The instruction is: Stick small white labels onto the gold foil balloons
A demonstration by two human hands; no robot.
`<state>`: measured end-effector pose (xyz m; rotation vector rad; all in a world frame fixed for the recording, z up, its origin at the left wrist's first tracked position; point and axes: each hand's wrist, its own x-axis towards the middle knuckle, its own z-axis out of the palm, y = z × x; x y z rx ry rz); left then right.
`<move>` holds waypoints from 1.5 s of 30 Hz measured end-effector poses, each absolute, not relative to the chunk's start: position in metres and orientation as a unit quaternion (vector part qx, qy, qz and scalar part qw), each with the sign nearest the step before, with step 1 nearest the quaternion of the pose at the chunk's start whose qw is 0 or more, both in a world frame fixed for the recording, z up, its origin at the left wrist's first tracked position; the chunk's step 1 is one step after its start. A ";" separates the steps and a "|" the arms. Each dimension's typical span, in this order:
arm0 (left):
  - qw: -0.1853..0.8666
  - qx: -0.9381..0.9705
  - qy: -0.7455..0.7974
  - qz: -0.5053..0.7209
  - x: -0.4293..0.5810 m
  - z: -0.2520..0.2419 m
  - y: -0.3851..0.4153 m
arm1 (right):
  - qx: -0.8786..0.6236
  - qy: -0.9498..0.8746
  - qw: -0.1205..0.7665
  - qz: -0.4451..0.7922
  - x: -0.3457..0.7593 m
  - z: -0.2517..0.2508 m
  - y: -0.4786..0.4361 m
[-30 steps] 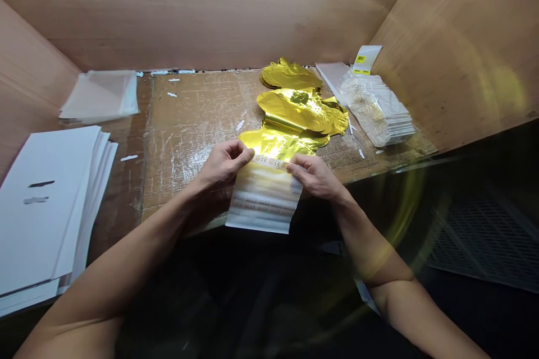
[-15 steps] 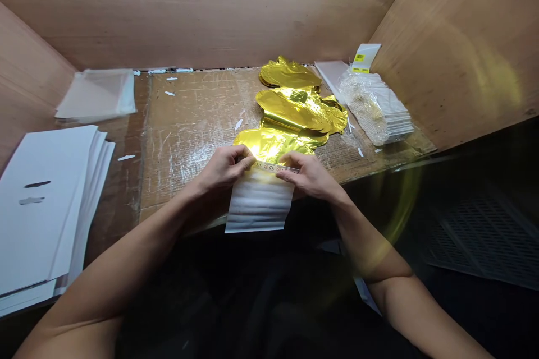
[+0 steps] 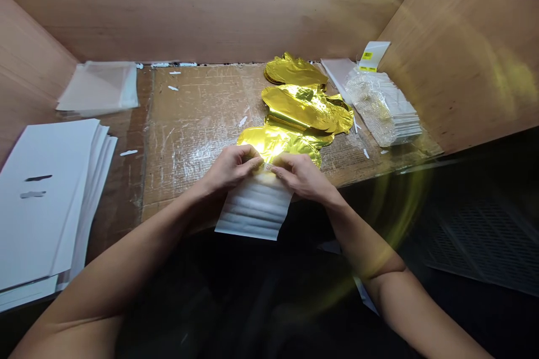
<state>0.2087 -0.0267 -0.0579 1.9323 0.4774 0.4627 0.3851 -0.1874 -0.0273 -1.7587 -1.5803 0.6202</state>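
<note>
Change: the hands have closed together, and the narrow printed strip once stretched between them is now hidden under the fingers [image 3: 256,164].
Left hand [image 3: 231,169]: pinches the lower edge of the crumpled gold foil balloon [image 3: 269,143].
Right hand [image 3: 301,176]: pinches that same edge, just beside the left hand.
Fingers: both sets narrow and bent, holding foil and a pale ribbed film sheet [image 3: 252,210], which hangs towards the person.
Held balloon: on the cardboard-topped worktop [image 3: 197,106], at its front edge.
Counts: three gold foil pieces, two lying beyond the held balloon [image 3: 295,72], [image 3: 305,107]; one white paper stack [image 3: 46,202], left of it; one clear sleeve pile [image 3: 99,88], further left and beyond; one clear packet bundle [image 3: 383,107], right of it.
</note>
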 end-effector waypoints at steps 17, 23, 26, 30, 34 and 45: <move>0.559 0.786 0.200 0.173 0.210 -0.061 -0.022 | -0.622 -0.749 0.228 -0.026 0.390 -0.068 -0.194; 0.562 0.786 0.197 0.167 0.209 -0.059 -0.022 | -0.582 -0.739 0.336 -0.054 0.379 -0.060 -0.191; 0.529 0.816 0.180 0.147 0.207 -0.060 -0.013 | -0.607 -0.651 0.455 0.031 0.378 -0.048 -0.189; 0.422 0.893 0.076 0.138 0.203 -0.061 0.001 | -0.682 -0.556 0.439 0.181 0.391 -0.040 -0.170; 0.372 0.923 0.023 0.091 0.200 -0.062 0.004 | -0.727 -0.578 0.308 0.204 0.396 -0.045 -0.149; 0.399 0.912 0.010 0.095 0.198 -0.061 0.005 | -0.710 -0.677 0.183 0.065 0.410 -0.045 -0.165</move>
